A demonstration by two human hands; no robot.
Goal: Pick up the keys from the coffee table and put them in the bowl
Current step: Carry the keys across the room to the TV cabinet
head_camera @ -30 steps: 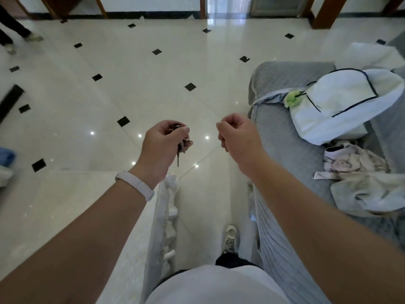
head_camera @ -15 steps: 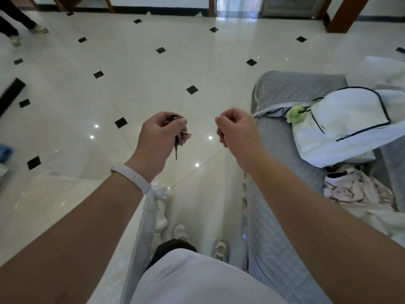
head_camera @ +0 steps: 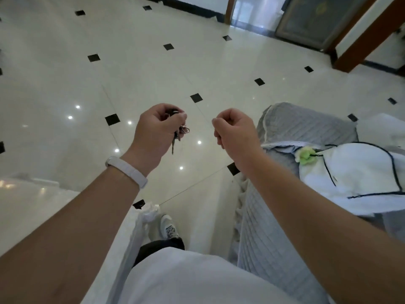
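Note:
My left hand (head_camera: 153, 130) is closed around a bunch of keys (head_camera: 178, 132); a dark fob shows between thumb and fingers and one key hangs down below the fist. A white band sits on that wrist. My right hand (head_camera: 235, 132) is a loose fist held level with the left, about a hand's width to its right, and nothing shows in it. Both hands hover over the glossy tiled floor. The white coffee table (head_camera: 32, 207) lies low at the left under my left forearm. No bowl is in view.
A grey quilted sofa (head_camera: 295, 132) runs along the right, with a white dark-trimmed garment (head_camera: 355, 172) and a small green thing on it. Cream floor tiles with black diamonds stretch ahead to a doorway (head_camera: 252, 12) and wooden frames. My shoe (head_camera: 167, 227) stands between table and sofa.
The view has swung to the right and forward, so the sofa slid lower right and the doorway came in. One foot has stepped ahead. Both hands keep their pose, keys still held.

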